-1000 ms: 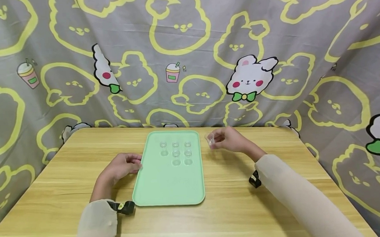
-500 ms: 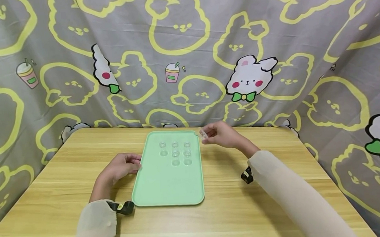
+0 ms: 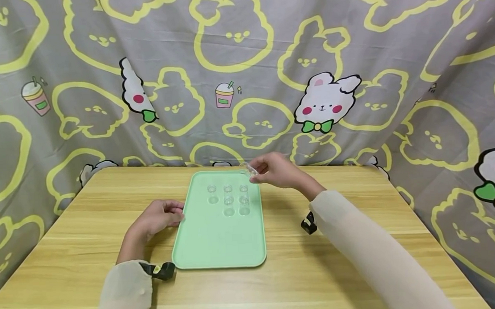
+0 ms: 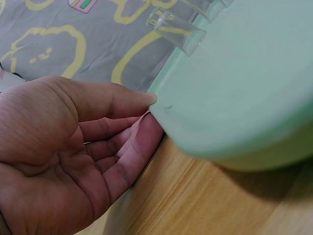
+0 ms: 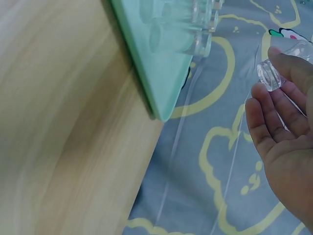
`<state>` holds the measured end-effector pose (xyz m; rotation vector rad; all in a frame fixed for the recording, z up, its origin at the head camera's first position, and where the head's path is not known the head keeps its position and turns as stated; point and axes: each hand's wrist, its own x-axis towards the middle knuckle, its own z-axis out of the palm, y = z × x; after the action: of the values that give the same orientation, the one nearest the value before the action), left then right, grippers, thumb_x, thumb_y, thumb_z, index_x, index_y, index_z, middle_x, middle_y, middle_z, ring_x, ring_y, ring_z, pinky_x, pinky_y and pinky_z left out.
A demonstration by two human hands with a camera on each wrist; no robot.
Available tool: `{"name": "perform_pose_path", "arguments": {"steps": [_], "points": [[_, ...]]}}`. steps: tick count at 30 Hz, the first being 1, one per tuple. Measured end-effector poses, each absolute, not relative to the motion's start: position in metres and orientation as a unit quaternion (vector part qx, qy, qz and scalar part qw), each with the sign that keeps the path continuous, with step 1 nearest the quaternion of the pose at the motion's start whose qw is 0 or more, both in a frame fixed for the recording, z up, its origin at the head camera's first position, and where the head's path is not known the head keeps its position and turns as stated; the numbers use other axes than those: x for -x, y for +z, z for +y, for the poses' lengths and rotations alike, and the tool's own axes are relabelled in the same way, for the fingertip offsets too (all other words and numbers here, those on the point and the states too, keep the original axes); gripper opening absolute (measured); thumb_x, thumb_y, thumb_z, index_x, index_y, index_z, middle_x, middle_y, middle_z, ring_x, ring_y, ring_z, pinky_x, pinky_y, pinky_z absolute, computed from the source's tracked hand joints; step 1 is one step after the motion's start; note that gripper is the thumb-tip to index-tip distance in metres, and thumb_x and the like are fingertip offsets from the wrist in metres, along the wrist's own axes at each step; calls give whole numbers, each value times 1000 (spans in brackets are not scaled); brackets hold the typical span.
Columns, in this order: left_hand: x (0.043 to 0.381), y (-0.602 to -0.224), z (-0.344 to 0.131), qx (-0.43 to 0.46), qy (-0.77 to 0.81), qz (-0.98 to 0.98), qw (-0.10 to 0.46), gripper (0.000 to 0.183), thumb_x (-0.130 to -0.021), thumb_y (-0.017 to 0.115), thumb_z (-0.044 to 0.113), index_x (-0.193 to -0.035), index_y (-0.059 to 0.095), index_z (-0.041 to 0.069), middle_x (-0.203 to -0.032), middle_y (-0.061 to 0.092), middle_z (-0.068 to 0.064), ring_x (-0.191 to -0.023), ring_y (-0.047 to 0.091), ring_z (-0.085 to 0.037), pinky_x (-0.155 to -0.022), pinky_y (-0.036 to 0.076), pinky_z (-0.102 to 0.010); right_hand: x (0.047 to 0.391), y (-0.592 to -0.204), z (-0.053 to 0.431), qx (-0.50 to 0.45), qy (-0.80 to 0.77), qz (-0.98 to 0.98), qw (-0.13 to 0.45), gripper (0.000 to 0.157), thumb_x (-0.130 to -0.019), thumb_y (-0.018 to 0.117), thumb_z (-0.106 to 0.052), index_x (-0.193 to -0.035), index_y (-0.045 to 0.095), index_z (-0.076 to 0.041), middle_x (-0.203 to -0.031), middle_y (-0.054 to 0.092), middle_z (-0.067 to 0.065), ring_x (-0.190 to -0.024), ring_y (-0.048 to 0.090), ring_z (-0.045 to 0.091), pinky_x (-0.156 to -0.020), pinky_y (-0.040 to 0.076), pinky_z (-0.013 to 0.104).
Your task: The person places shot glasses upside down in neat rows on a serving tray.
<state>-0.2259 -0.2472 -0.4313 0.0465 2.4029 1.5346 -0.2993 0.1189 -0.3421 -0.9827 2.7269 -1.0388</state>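
A pale green tray (image 3: pixel 218 242) lies on the table, bearing several small clear shot glasses (image 3: pixel 229 200) grouped at its far part. In the right wrist view, the glasses (image 5: pixel 181 39) appear to stand mouth down, thick bases up. My left hand (image 3: pixel 154 220) pinches the tray's left rim, thumb on top and fingers beneath, as the left wrist view shows. Above the tray's far right corner, my right hand (image 3: pixel 275 170) holds another clear shot glass (image 3: pixel 249 170) between thumb and fingers. That held shot glass (image 5: pixel 270 74) is tilted and touches nothing but the hand.
The wood-grain table (image 3: pixel 321 272) extends around the tray on both sides and in front. A grey curtain (image 3: pixel 246 126) with yellow animal outlines hangs directly behind the table's far edge. Black wrist cameras (image 3: pixel 163 271) sit at both cuffs.
My right hand has moved left and slightly farther back with the shot glass, from beside the tray to over its far right corner. The left hand, tray and standing glasses have stayed put.
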Motion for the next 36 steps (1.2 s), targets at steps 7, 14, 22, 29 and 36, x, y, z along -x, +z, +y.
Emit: {"name": "perform_pose_path", "arguments": {"steps": [7,14,22,29,36], "points": [[226,-431,-248,-16,532,834,145,40,-98,64,5,-134,55,-11,-108,60,-14,-96,61,-21,-86,60,-35,299,-334,100,335,-319,886,31,38,-91,81,-20,-124,72,-4,-105,74,4,-97,70,19,-87,59,36],[226,-429,-248,-14,532,835,142,40,-98,64,5,-134,56,-11,-107,60,-14,-96,61,-21,-86,60,-35,299,-331,84,355,-302,884,23,37,-92,80,-19,-124,72,-5,-115,73,7,-102,69,20,-91,57,33],[227,-431,-247,-14,533,834,143,40,-98,64,4,-134,56,-11,-108,60,-15,-96,61,-21,-85,60,-34,297,-331,72,372,-284,883,26,37,-92,79,-18,-126,72,-5,-120,72,7,-105,68,21,-93,57,33],[226,-431,-246,-8,536,832,143,39,-97,65,2,-133,56,-11,-107,60,-14,-95,61,-21,-85,60,-34,296,-331,61,409,-249,877,21,36,-93,78,-19,-127,72,-6,-122,72,6,-108,69,22,-94,56,33],[226,-431,-246,-9,536,832,144,38,-97,65,2,-132,57,-11,-106,61,-14,-94,61,-21,-84,59,-34,293,-332,54,432,-222,874,15,30,-92,79,-16,-120,73,-7,-112,73,3,-106,69,22,-92,56,31]]}}
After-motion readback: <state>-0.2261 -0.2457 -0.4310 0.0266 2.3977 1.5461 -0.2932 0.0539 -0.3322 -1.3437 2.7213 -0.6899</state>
